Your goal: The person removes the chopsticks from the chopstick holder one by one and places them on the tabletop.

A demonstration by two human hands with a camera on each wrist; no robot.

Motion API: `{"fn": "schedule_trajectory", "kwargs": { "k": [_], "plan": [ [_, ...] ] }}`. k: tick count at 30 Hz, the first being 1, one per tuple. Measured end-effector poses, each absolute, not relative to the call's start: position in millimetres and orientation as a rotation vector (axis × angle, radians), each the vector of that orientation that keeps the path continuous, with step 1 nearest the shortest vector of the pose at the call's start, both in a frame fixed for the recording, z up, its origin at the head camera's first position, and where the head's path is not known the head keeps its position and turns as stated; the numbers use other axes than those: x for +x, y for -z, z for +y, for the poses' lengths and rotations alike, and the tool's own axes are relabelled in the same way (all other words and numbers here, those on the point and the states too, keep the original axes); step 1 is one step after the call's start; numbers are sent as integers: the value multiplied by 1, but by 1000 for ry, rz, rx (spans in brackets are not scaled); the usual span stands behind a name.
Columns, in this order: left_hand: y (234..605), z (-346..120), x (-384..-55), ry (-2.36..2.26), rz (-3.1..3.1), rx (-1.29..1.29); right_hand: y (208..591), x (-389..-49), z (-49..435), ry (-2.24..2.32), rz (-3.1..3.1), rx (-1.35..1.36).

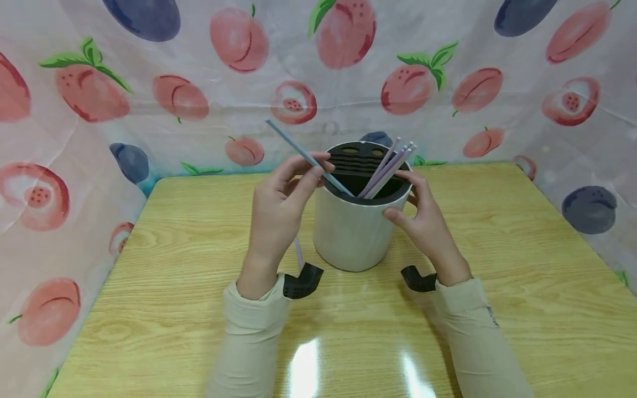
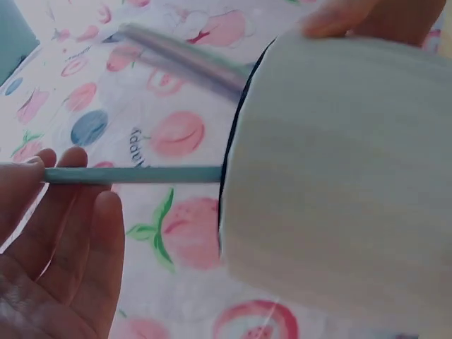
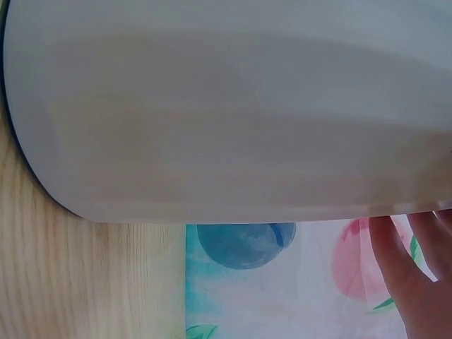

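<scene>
"What's behind the table (image 1: 522, 249)?"

"A pale hanging cloth (image 1: 353, 105), lightly creased. It also runs along the table's left and right sides."

"Patterned?"

"Yes: pink peaches (image 1: 345, 36), whole and halved, green leaves (image 1: 92, 52) and dark blue fruits (image 1: 589, 210). Teal shading (image 1: 151, 181) tints it by the table's far left corner."

"And the tabletop?"

"Yellowish, with wood grain running across, and glossy: two white patches of reflected light (image 1: 304, 367) shine on the table's near part."

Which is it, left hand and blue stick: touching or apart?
Touching: the head view shows the left hand pinching the blue stick between thumb and fingers.
</scene>
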State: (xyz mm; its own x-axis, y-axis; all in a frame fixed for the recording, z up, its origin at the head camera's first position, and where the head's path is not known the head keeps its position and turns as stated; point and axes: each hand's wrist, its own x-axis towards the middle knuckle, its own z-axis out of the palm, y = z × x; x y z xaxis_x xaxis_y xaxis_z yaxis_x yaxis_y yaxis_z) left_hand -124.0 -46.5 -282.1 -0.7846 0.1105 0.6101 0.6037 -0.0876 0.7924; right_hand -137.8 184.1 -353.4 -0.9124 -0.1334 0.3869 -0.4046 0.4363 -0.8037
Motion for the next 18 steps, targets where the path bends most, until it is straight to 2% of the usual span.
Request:
{"fn": "schedule_trajectory", "kwargs": {
  "k": [11, 18],
  "plan": [
    [290, -68, -132, 1989, -1725, -811, 355, -139, 183, -1455, -2435, 450],
    [281, -90, -132, 2056, -1554, -723, 348, -137, 179, -1468, -2425, 449]
  ]
}}
